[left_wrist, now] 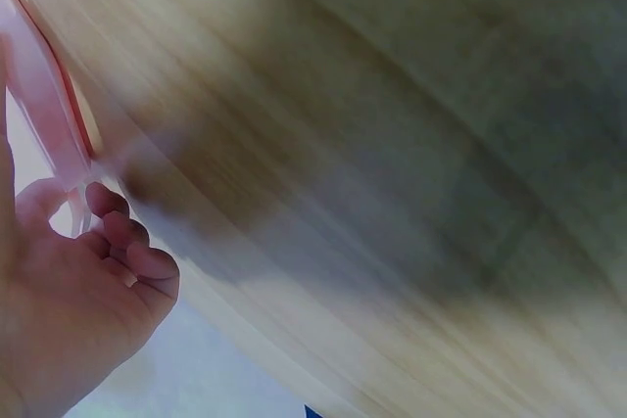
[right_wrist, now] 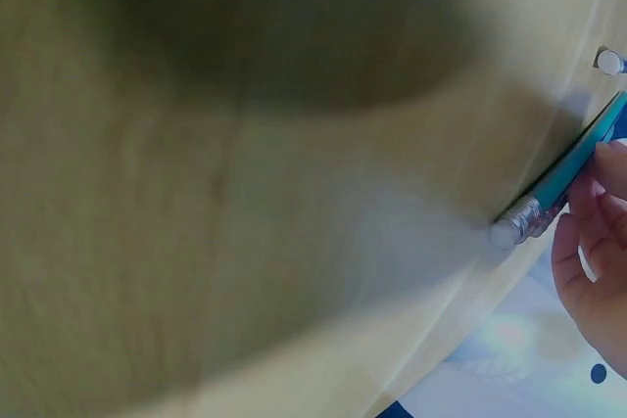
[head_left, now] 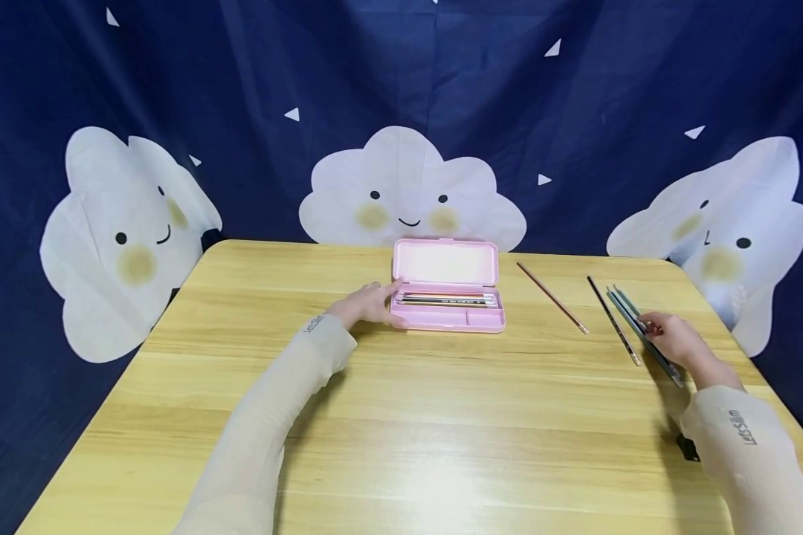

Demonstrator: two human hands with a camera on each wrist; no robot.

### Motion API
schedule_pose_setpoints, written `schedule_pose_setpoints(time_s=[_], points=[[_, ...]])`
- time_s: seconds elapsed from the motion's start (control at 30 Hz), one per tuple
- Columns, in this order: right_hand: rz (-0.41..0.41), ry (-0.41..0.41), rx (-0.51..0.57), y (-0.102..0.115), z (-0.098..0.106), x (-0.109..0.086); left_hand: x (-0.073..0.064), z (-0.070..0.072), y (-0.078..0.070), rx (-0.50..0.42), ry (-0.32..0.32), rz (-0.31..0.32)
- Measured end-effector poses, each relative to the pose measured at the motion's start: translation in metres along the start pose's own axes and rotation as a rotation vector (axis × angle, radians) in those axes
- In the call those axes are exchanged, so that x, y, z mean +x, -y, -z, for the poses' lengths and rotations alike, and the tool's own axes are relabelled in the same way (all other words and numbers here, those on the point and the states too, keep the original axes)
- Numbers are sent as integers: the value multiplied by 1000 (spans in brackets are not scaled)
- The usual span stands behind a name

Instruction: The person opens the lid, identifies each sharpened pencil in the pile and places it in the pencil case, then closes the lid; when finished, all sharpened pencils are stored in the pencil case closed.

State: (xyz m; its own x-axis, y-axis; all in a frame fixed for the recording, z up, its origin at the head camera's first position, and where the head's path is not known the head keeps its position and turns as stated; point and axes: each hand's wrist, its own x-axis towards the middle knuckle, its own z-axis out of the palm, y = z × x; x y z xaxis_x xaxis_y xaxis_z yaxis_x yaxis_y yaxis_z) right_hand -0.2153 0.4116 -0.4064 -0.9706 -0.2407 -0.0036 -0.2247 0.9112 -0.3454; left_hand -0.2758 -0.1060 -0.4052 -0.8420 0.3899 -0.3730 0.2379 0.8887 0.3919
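A pink pencil case (head_left: 435, 319) lies with its lid up, and several pencils (head_left: 444, 300) rest in its long compartment. My left hand (head_left: 368, 303) grips the case's left end; the left wrist view shows the hand (left_wrist: 88, 291) with some fingers curled beside the case's edge (left_wrist: 59, 115). At the table's right side, my right hand (head_left: 679, 340) pinches a green pencil (head_left: 624, 308), one of two lying close together. In the right wrist view, the fingers are at a green pencil (right_wrist: 563, 178) near its eraser end; part of the hand is outside that view.
A black pencil (head_left: 613, 319) lies just left of the green ones. Farther left is a reddish-brown pencil (head_left: 552, 297). All are on a wooden table (head_left: 442, 416), backed by a dark blue cloth (head_left: 375, 67) with white clouds.
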Motion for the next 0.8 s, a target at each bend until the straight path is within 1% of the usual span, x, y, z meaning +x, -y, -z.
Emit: schedule_pose_setpoints(time_s=[0.17, 0.3, 0.37, 0.5, 0.57, 0.8], points=[[4, 28, -2, 0, -1, 2, 0, 0, 0, 11, 2, -4], [-20, 55, 15, 2, -2, 3, -1, 0, -2, 17, 2, -5], [-31, 55, 25, 2, -2, 3, -1, 0, -2, 17, 0, -8], [-35, 32, 42, 1, -2, 4, -1, 0, -2, 13, -2, -15], [-28, 8, 46, 1, -3, 5, -1, 1, -2, 13, -4, -16], [25, -72, 55, 6, -2, 7, 0, 0, -1, 23, -4, -10]])
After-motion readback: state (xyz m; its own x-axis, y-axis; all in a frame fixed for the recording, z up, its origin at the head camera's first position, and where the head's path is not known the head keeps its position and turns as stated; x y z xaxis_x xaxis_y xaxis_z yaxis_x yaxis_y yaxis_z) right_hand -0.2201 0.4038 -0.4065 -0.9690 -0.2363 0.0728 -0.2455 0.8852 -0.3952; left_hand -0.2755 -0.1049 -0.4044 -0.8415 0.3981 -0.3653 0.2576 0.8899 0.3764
